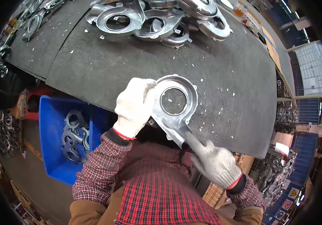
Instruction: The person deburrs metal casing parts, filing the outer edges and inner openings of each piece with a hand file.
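A silvery cast-metal blower housing [191, 101], a ring with a round hole and a spout, is held at the near edge of the dark tabletop. My left hand [134, 103], in a white knit glove with a red cuff edge, is closed around the ring's left side, thumb over the rim. Its spout [174, 133] points down toward my body. My right hand [217, 161], in a greyer glove, reaches up from the lower right. Its index finger stretches along the spout's end and touches it, with the thumb apart; the other fingers are partly hidden.
Similar housings [161, 22] lie heaped at the table's far side, with more at the upper left. Small pale chips dot the dark tabletop [239, 86]. A blue bin [52, 131] holding several castings stands at lower left. Wire crates of metal parts [281, 176] stand right.
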Tool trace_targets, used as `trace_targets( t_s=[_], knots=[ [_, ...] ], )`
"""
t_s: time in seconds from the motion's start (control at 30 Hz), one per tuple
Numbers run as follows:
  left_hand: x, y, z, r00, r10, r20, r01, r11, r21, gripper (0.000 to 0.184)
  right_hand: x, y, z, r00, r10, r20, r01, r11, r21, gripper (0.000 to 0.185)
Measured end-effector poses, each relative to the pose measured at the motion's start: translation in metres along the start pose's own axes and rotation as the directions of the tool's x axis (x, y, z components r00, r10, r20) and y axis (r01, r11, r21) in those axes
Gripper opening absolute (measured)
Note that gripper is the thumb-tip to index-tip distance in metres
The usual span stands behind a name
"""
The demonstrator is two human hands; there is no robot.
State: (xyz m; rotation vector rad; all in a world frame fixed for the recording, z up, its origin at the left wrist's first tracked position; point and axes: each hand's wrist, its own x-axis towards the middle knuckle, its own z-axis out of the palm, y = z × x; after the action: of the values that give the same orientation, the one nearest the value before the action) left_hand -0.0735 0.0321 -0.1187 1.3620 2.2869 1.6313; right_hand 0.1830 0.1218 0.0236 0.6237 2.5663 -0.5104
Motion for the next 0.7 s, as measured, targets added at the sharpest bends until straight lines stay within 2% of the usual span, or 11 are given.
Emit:
trace_targets(
  t_s=[0.07, 0.13, 0.17, 0.23, 0.3, 0.33, 0.43, 0.5, 0.63, 0.7],
  knots=[
    [-0.003, 0.001, 0.0, 1.0, 0.016, -0.001, -0.016, 1.0, -0.012, 0.021, 0.004, -0.001, -0.005, 0.997, -0.079, -0.022, 0.079, 0.997, -0.009, 0.076],
    [-0.001, 0.007, -0.001, 0.989, -0.145, 0.008, 0.145, 0.983, -0.113, 0.022, 0.024, -0.002, -0.011, 0.994, -0.092, -0.056, 0.09, 0.995, -0.044, 0.074],
    [0.001, 0.008, -0.001, 0.991, -0.13, 0.014, 0.13, 0.985, -0.114, 0.022, 0.035, -0.002, -0.016, 0.99, -0.113, -0.082, 0.107, 0.991, -0.08, 0.073],
    [0.002, 0.009, -0.004, 0.987, -0.153, -0.049, 0.147, 0.983, -0.113, 0.027, 0.046, -0.004, -0.028, 0.989, -0.08, -0.121, 0.08, 0.997, -0.005, 0.068],
    [0.003, 0.009, -0.006, 0.982, -0.187, -0.026, 0.18, 0.971, -0.158, 0.03, 0.049, -0.003, -0.037, 0.995, -0.093, -0.029, 0.093, 0.995, -0.026, 0.067],
    [0.003, 0.009, -0.005, 0.974, -0.226, -0.031, 0.217, 0.959, -0.181, 0.03, 0.049, 0.002, -0.03, 0.987, -0.138, -0.085, 0.138, 0.99, -0.005, 0.067],
    [0.001, 0.009, -0.004, 0.952, -0.306, 0.001, 0.299, 0.931, -0.21, 0.03, 0.047, 0.002, -0.036, 0.996, -0.061, -0.062, 0.06, 0.998, -0.012, 0.067],
    [0.001, 0.012, -0.005, 0.94, -0.342, 0.016, 0.334, 0.906, -0.26, 0.03, 0.044, 0.005, -0.032, 0.994, -0.085, -0.07, 0.085, 0.996, -0.008, 0.066],
    [0.0, 0.006, -0.001, 0.957, -0.289, -0.013, 0.273, 0.916, -0.295, 0.028, 0.052, 0.012, -0.028, 0.979, -0.12, -0.166, 0.132, 0.989, 0.063, 0.063],
    [-0.006, 0.004, -0.006, 0.99, -0.135, 0.031, 0.139, 0.966, -0.22, 0.029, 0.056, 0.023, -0.024, 0.97, -0.11, -0.215, 0.118, 0.993, 0.027, 0.065]
  ],
)
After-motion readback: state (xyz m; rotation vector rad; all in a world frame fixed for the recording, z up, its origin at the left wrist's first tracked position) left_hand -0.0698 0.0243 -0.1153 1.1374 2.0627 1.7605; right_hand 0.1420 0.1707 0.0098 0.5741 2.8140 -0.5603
